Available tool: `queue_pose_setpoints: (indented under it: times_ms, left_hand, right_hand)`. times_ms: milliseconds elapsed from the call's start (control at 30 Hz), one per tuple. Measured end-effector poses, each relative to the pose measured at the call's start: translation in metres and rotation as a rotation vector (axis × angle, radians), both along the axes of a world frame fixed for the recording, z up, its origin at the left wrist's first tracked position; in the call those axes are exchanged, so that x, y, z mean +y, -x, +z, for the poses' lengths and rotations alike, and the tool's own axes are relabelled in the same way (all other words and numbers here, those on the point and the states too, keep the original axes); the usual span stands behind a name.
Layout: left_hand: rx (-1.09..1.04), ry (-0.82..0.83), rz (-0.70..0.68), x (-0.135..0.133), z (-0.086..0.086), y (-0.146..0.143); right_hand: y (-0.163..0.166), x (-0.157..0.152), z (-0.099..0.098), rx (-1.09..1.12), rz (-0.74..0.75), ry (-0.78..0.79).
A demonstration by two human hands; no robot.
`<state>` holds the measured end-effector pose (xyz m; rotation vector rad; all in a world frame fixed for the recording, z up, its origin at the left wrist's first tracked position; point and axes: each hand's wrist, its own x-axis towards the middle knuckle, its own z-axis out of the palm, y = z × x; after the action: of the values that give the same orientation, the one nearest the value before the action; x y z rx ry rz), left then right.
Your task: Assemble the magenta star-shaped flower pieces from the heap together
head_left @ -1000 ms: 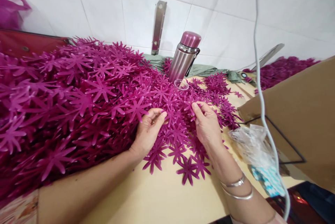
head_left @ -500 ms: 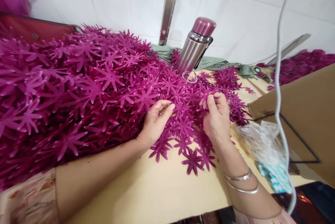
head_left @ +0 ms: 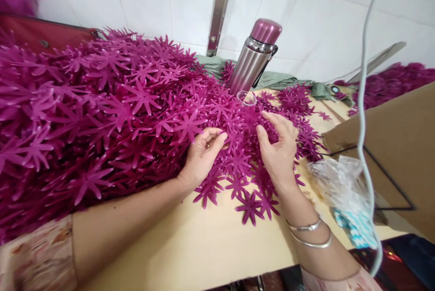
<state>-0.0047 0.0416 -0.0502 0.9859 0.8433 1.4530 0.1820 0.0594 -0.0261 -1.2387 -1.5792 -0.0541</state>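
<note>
Since half a second ago the right hand [head_left: 279, 148] has opened, fingers spread over the purple flower cutouts [head_left: 238, 164] on the surface [head_left: 204, 241]. The left hand [head_left: 202, 152] curls loosely at the heap [head_left: 84, 109]. No writing is readable on the flask [head_left: 253, 57].

no legible text, labels, brands or nos. anywhere in view

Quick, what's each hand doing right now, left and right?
Left hand: fingers curled, pinching purple flower cutouts.
Right hand: open, fingers resting on the cutouts, gripping nothing visibly.
</note>
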Motion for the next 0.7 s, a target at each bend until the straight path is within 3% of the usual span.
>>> queue_pose_setpoints:
  times_ms: [133, 233, 400, 700]
  left_hand:
    - [-0.026, -0.001, -0.014, 0.0, 0.001, 0.0]
    - [-0.015, -0.015, -0.016, 0.0, 0.002, 0.0]
    - [0.0, -0.052, -0.042, 0.0, 0.002, 0.001]
    - [-0.053, 0.0, -0.111, 0.001, 0.001, 0.0]
  right_hand:
    - [0.007, -0.009, 0.005, -0.084, -0.035, -0.104]
    - [0.013, -0.015, 0.008, -0.118, 0.058, -0.112]
    - [0.022, -0.016, 0.005, -0.072, 0.257, 0.016]
    - [0.025, -0.016, 0.002, 0.027, 0.354, 0.172]
